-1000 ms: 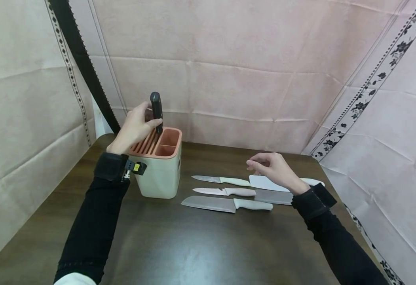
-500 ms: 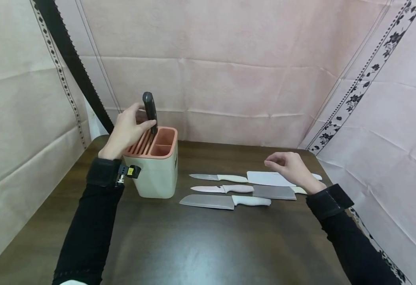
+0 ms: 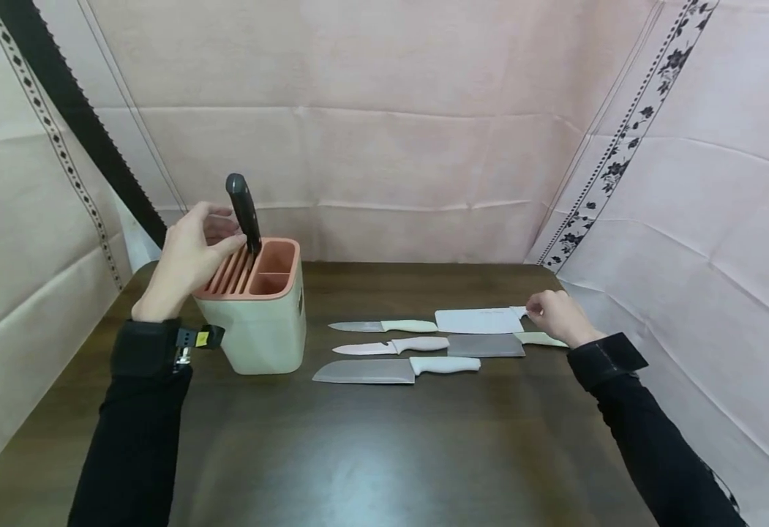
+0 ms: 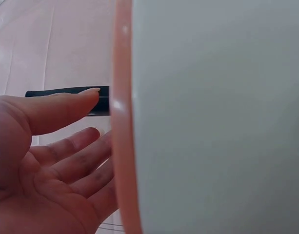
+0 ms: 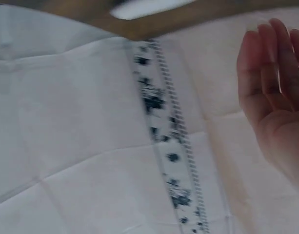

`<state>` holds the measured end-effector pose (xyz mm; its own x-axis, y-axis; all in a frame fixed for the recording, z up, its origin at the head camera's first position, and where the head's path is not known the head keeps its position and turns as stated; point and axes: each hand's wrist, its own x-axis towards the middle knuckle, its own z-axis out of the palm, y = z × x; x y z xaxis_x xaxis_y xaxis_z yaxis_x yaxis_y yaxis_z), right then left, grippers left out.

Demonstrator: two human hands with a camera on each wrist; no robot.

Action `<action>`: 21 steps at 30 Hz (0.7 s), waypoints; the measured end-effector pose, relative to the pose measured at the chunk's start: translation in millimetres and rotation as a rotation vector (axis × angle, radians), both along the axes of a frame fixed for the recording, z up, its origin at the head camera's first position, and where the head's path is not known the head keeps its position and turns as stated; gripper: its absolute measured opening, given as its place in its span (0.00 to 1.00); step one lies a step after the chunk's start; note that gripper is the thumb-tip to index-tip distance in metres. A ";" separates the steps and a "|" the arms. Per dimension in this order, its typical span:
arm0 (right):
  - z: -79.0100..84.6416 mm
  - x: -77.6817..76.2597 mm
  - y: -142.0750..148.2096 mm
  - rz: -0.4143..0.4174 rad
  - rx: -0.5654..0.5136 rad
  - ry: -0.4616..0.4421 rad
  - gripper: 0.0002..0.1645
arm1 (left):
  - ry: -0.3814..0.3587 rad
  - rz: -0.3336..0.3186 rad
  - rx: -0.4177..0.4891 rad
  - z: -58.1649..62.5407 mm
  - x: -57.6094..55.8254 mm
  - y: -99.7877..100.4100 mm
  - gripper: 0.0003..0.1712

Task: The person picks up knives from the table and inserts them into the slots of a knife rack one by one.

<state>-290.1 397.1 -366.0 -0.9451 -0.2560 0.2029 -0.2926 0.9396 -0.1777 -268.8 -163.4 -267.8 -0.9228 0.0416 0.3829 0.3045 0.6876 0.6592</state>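
A knife with a black handle [image 3: 242, 205] stands in a slot of the pale green knife block [image 3: 259, 340]. My left hand [image 3: 189, 252] is over the block's slotted side, its thumb against the handle and the other fingers spread loosely. In the left wrist view the thumb [image 4: 66, 107] overlaps the handle, while the fingers are partly hidden behind the orange rim. My right hand [image 3: 558, 316] is over the handle end of a white cleaver [image 3: 476, 320], hiding most of that handle. In the right wrist view its fingers [image 5: 281, 63] look relaxed, with nothing between them.
Left of the cleavers lie a small knife [image 3: 410, 326], another white-handled knife [image 3: 420, 344] and a broad-bladed knife [image 3: 364, 372]. A grey-bladed cleaver [image 3: 486, 345] lies just in front of the white one. Pale cloth [image 3: 391, 168] hangs behind the brown table [image 3: 384, 446].
My right hand has moved right, from over the white cleaver's blade to its handle, and lower. My left hand stays at the black handle, its fingers slightly looser. The head view has turned right.
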 end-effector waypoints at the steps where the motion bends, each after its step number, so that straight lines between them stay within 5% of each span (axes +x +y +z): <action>1: -4.9 -2.0 5.0 -0.011 0.025 -0.001 0.08 | 0.000 0.004 0.000 -0.8 2.7 -1.9 0.29; 10: -43.2 -9.5 42.9 -0.192 0.184 0.021 0.06 | -0.020 0.023 -0.036 -3.6 19.4 -12.9 0.27; 21: -75.0 3.9 71.4 -0.176 0.182 0.059 0.08 | -0.053 -0.014 -0.057 2.8 27.0 -10.0 0.23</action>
<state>-286.3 468.4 -440.9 -0.9662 -0.1258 0.2248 -0.1264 0.9919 0.0117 -241.8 -173.4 -265.0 -0.9409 0.0751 0.3304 0.2803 0.7203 0.6345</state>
